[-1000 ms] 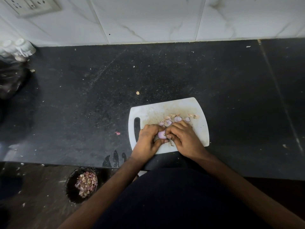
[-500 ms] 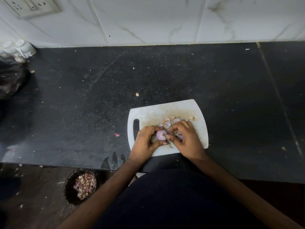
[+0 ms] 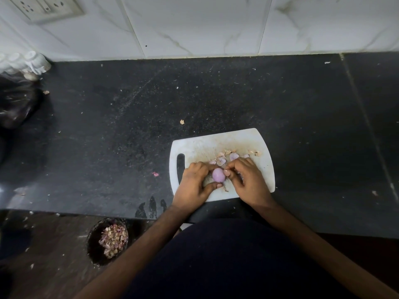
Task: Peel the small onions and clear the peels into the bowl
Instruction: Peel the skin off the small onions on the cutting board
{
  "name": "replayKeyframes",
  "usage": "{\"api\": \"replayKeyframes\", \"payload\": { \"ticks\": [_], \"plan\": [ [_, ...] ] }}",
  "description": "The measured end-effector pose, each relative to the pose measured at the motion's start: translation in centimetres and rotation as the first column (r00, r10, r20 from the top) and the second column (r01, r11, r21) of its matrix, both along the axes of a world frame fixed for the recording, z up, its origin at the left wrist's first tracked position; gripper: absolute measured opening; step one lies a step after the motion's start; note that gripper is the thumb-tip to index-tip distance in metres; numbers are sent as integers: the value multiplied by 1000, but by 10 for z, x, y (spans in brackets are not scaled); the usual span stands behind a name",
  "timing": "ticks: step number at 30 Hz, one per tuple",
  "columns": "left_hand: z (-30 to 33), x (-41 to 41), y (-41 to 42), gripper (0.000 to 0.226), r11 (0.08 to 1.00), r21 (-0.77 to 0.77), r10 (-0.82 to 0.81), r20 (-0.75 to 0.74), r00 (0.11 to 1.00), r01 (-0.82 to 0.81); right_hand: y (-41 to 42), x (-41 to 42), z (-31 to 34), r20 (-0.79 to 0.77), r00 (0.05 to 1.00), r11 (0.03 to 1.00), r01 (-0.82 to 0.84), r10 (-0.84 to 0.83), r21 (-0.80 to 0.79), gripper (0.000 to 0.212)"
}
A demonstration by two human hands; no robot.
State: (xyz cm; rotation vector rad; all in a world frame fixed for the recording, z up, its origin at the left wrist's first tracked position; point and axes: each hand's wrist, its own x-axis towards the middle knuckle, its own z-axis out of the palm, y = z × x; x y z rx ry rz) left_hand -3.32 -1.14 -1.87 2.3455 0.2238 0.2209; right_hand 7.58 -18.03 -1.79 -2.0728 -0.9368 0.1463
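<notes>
Head view: left hand [image 3: 194, 184] and right hand [image 3: 248, 182] pinch onion [image 3: 218, 175].

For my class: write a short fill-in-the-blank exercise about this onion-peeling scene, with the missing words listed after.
1. Both hands hold a small purple onion over the white ____.
2. Loose peels lie on the board just beyond the ____.
3. The bowl of peels sits lower than the ____ countertop.

Missing words: cutting board; hands; black
</notes>
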Motion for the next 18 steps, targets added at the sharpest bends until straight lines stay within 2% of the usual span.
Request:
{"api": "replayKeyframes", "payload": {
  "ticks": [4, 9, 14, 16, 18],
  "plan": [
    [0, -4, -3, 42, 999, 35, -15, 47, 999, 13, 3, -1, -6, 69, 997, 986, -8, 19, -166, 18],
    [4, -7, -5, 39, 999, 32, 14, 53, 998, -15, 2, 1, -5, 73, 995, 967, -52, 72, -249, 21],
    [0, -6, -4, 42, 996, 85, 9, 43, 999, -13, -1, -7, -2, 97, 995, 992, 3, 9, -126, 18],
    [0, -5, -4, 42, 995, 98, 27, 32, 999, -30, -4, -6, 1, 46, 999, 999, 12, -10, -49, 16],
    [1, -5, -4, 42, 993, 117, 25, 27, 999, -28, -4, -4, 2, 10, 999, 999, -39, 39, -6, 15]
  ]
}}
